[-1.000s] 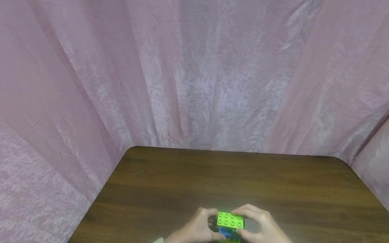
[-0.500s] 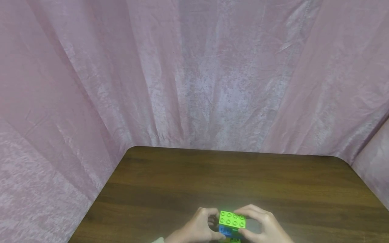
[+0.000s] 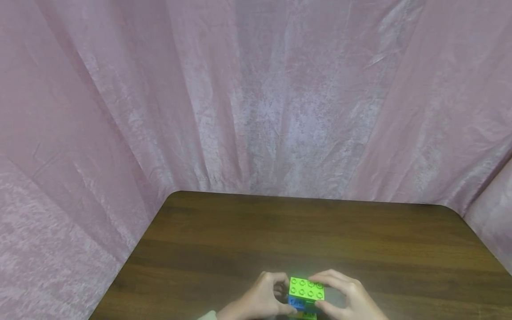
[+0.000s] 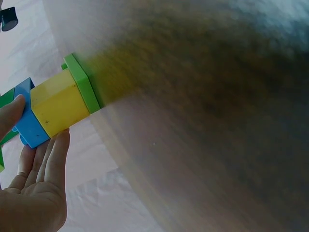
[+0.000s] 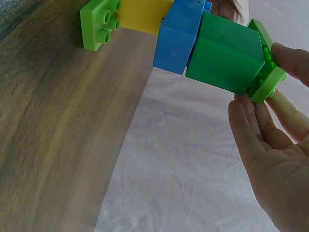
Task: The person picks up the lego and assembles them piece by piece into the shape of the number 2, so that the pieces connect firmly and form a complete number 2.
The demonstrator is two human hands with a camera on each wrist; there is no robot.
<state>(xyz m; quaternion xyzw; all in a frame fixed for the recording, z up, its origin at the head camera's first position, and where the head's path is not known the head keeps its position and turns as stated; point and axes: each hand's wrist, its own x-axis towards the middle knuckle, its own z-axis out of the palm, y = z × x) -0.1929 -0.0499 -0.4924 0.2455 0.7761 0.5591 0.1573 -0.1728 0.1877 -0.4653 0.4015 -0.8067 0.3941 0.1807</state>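
A stack of toy building bricks stands on the wooden table. From the bottom it has a light green plate, a yellow brick, a blue brick and a dark green brick. At the top is a second light green plate, its studs facing up in the head view. My left hand holds the blue brick between thumb and fingers. My right hand pinches the top plate, thumb on the near side and fingers beyond. In the right wrist view this plate leans slightly against the dark green brick.
The brown wooden table has rounded far corners. Pink velvety curtains hang behind it and along both sides. A small dark object shows at the top left of the left wrist view.
The top light green plate has shifted slightly to the right with my right hand. My left hand keeps its hold on the blue brick, almost still.
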